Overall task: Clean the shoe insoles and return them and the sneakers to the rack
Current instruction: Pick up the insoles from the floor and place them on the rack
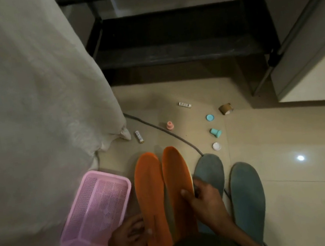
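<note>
- Orange insoles lie side by side on the floor tiles at lower centre: the left orange insole [152,205] flat, the right orange insole [177,184] tilted up on its edge.
- My right hand [203,198] clamps the right orange insole, thumb across its top, fingers curled round its right edge.
- My left hand [128,237] touches the heel part of the left orange insole with loosely bent fingers; I cannot tell whether it grips.
- Two grey-blue insoles [247,198] lie flat to the right, one just beside my right hand.
- A pink basket [76,241] sits at lower left, against a white cloth [24,91].
- The black shoe rack [181,34] stands at the top of the frame.
- Small caps, batteries and a tape roll [225,109] are scattered on the floor between the rack and the insoles.
</note>
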